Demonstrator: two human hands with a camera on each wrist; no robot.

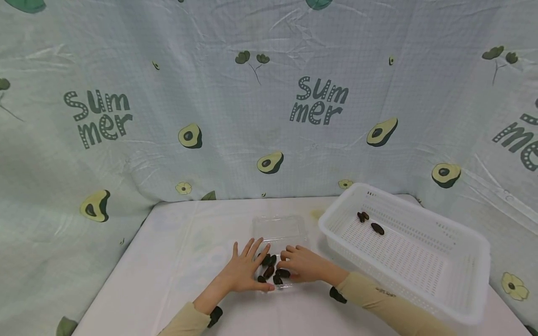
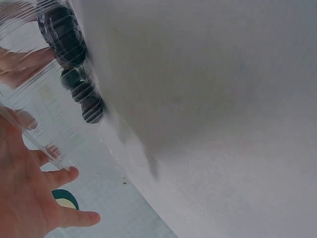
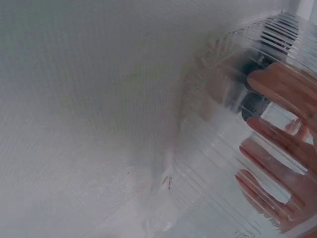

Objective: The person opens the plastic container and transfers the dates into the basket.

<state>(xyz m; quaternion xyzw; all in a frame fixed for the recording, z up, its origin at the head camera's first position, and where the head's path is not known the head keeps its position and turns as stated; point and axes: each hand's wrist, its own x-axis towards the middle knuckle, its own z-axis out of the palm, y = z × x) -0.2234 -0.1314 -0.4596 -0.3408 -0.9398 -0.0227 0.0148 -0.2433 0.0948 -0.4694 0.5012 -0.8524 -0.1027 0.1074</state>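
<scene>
A clear plastic clamshell box (image 1: 286, 284) lies on the table with its lid (image 1: 279, 227) folded back. Several dark, glossy oval fruits (image 1: 269, 271) are inside; their exact kind is unclear. Fingers spread, my left hand (image 1: 241, 273) rests at the box's left side, its thumb along the near edge. My right hand (image 1: 304, 265) reaches in from the right, and its thumb and forefinger pinch one dark oval fruit (image 1: 283, 273). Through the clear wall in the right wrist view, a dark fruit (image 3: 255, 106) shows between those fingers. The left wrist view shows more fruits (image 2: 64, 37) against the box wall.
A white perforated plastic basket (image 1: 403, 284) stands to the right, with a few dark fruits (image 1: 377, 228) near its far left end. A pale cloth covers the table (image 1: 189, 247). Behind it hangs a curtain (image 1: 227, 102) printed with avocados.
</scene>
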